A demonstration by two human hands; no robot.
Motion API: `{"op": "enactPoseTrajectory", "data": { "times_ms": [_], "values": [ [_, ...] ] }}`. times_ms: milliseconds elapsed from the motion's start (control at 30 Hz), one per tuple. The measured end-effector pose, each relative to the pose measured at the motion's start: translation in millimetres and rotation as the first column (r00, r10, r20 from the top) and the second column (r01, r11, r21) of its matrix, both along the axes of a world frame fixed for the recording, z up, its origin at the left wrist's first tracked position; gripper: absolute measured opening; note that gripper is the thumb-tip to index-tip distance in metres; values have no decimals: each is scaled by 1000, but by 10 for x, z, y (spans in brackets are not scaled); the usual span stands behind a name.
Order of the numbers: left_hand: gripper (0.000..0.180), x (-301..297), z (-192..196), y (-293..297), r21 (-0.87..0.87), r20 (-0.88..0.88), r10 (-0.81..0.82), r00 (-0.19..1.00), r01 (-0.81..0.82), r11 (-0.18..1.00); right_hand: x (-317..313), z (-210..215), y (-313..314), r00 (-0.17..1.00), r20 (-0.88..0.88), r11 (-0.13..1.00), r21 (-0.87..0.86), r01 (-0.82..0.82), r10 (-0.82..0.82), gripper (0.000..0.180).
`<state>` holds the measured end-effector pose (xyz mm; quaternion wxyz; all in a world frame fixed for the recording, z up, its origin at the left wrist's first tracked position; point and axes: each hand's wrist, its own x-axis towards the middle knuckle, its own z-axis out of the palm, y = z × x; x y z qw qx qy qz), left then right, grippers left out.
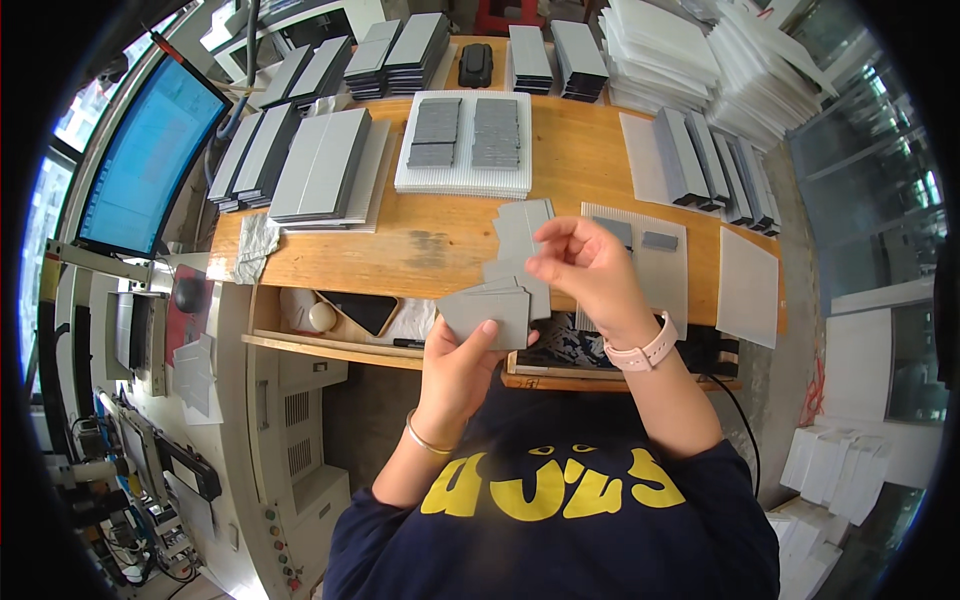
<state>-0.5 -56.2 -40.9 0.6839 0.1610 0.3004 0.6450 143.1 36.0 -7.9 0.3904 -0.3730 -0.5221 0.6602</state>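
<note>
My left hand (461,358) is closed on a small fan of thin grey rectangular cards (488,312), thumb on top, just over the table's front edge. My right hand (592,268) hovers to the right of them, fingers bent, with a gap between thumb and forefinger and nothing visible in it. Beyond the fan, more loose grey cards (518,222) lie overlapping on the wooden table (400,238), partly behind the right fingers. Under my right hand is a ribbed white sheet (660,282) carrying small grey pieces (660,241).
A white ribbed stack (470,182) bears two rows of grey pieces. Grey stacks (318,165) line the table's left and back, with others (690,160) at right. Below, an open drawer (300,340) holds a phone. A monitor (150,160) stands left; white sheets (660,60) pile up back right.
</note>
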Motion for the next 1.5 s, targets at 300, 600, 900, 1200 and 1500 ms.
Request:
{"op": "enactPoseTrajectory", "data": {
  "times_ms": [300,600,900,1200,1500],
  "values": [
    [30,-69,29,-87,116,-16,-42,999,44,992,170,-52,505,943,330,999,46,26,-40,21],
    [31,-74,95,-137,196,-3,-45,999,45,980,122,-127,436,782,600,930,359,-73,-170,29],
    [31,-10,120,-112,211,67,-77,995,61,976,16,488,-330,786,615,471,714,-518,-68,85],
    [29,85,-48,-111,70,40,-34,999,31,997,-17,294,-419,668,684,327,728,-603,-291,76],
    [32,136,-111,-147,69,20,-162,987,160,985,62,371,-482,644,722,389,685,-616,-252,74]
  ]
}}
